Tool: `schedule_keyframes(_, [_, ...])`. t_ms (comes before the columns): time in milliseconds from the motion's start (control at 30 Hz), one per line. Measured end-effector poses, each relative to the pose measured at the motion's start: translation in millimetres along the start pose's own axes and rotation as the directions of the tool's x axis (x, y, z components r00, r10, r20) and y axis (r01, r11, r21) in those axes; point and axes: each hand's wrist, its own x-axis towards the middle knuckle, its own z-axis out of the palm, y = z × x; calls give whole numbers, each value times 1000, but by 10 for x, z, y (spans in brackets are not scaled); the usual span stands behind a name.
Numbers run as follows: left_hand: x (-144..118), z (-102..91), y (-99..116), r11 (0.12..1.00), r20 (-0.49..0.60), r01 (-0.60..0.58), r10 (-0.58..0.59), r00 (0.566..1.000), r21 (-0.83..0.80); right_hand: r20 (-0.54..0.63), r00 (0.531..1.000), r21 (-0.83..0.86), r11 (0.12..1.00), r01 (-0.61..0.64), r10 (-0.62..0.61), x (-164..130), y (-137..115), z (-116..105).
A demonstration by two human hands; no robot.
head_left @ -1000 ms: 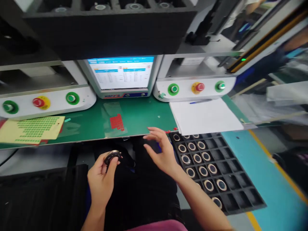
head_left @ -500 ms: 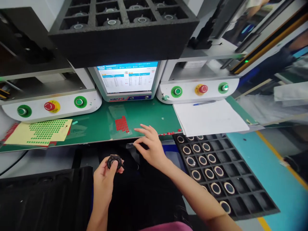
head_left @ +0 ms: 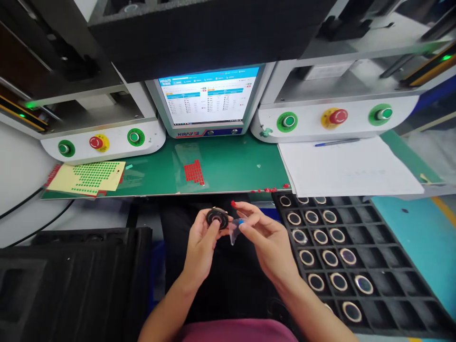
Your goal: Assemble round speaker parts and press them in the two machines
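At the far left, a black foam tray lay low beside the person's lap, and above it a yellow sheet of green stickers rested on the green counter, just below a white control panel with two green buttons and a red one. Farther right on the counter lay a clear strip bearing small red stickers, in front of a lit monitor.

Below the counter's edge, over the lap, the left hand held a round black ring part, its fingers clamped on the part's rim with the face turned up toward the camera. Just beside it, the right hand had its thumb and forefinger pinched together on a small clear film with a blue tab, which nearly touched the ring part. A small red sticker sat on a raised fingertip of that hand.

To the right, a black compartment tray held rows of ring-rimmed lens parts, one per cell, with the outer cells bare. Above the tray, a stack of white paper lay on the counter with a blue pen at its top edge, beneath a second white control panel.
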Motion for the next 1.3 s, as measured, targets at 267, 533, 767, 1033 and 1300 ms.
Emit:
schedule_keyframes(267, [-43,38,-179,995,-3,-91,91,996,49,-94,995,4,1000,-23,23,-107,87,148])
schedule_keyframes(533, [-79,74,-183,971,29,-212,210,977,112,-126,992,3,1000,-6,6,-129,95,204])
schedule_keyframes(767, [-77,91,-145,968,0,-192,194,981,165,-96,993,66,996,-56,62,-116,56,188])
schedule_keyframes(1033, [-32,46,-118,923,-83,-129,170,982,362,-152,988,-37,999,-37,31,-69,94,254])
schedule_keyframes(1300, [215,-100,-268,772,-15,-193,254,967,606,6,986,-112,980,165,-165,150,146,-150])
